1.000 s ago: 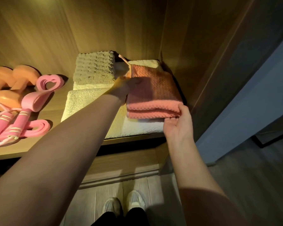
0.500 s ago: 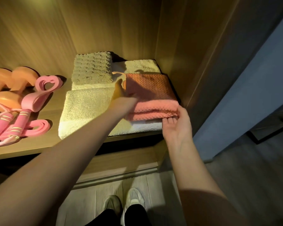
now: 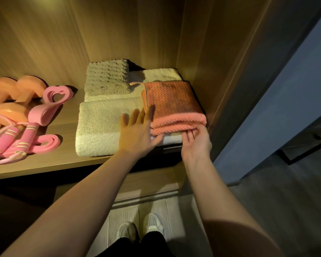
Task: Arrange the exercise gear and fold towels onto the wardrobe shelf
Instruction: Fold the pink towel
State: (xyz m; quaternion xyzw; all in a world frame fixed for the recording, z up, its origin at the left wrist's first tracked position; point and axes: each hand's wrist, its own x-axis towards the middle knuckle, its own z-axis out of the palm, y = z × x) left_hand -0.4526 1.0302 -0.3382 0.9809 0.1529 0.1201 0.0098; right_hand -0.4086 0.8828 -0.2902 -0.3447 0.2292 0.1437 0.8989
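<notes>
A folded pink waffle towel (image 3: 172, 104) lies on a folded cream towel (image 3: 104, 123) at the right end of the wooden wardrobe shelf (image 3: 63, 160). My left hand (image 3: 139, 130) lies flat, fingers spread, on the cream towel against the pink towel's left edge. My right hand (image 3: 196, 141) is palm up at the pink towel's front edge, straight fingertips tucked under its fold. A ribbed grey-green folded towel (image 3: 107, 78) sits behind on the stack. Pink resistance bands (image 3: 50, 102), a pink-handled skipping rope (image 3: 13, 138) and orange dumbbells (image 3: 13, 91) lie at the shelf's left.
The wardrobe's right side panel (image 3: 220, 71) stands close beside the towels. A dark door edge (image 3: 285, 80) is further right. Below the shelf is a drawer front (image 3: 146, 184), and my white shoes (image 3: 141, 230) stand on the floor.
My left hand drew back from the pink towel's far corner to its near left edge and flattened. The pink towel now lies settled; my right hand stays at its front edge.
</notes>
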